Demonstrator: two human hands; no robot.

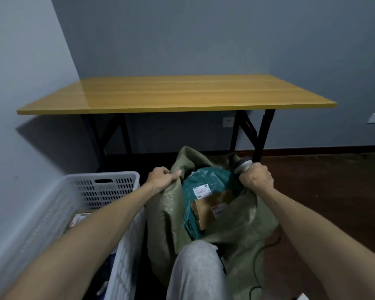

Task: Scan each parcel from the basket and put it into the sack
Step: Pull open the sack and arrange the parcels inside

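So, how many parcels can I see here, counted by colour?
Teal parcel: 1, in the sack.
Brown parcels: 2, one in the sack, one in the basket.
Total: 3 visible.

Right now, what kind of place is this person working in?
Probably a plain room used for parcel sorting: a folding table against a bare wall, a white basket and a green sack holding labelled parcels.

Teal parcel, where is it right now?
Head view, centre: the teal parcel sits inside the green sack, partly under a cardboard parcel, between the left hand and the right hand, which grips the scanner.
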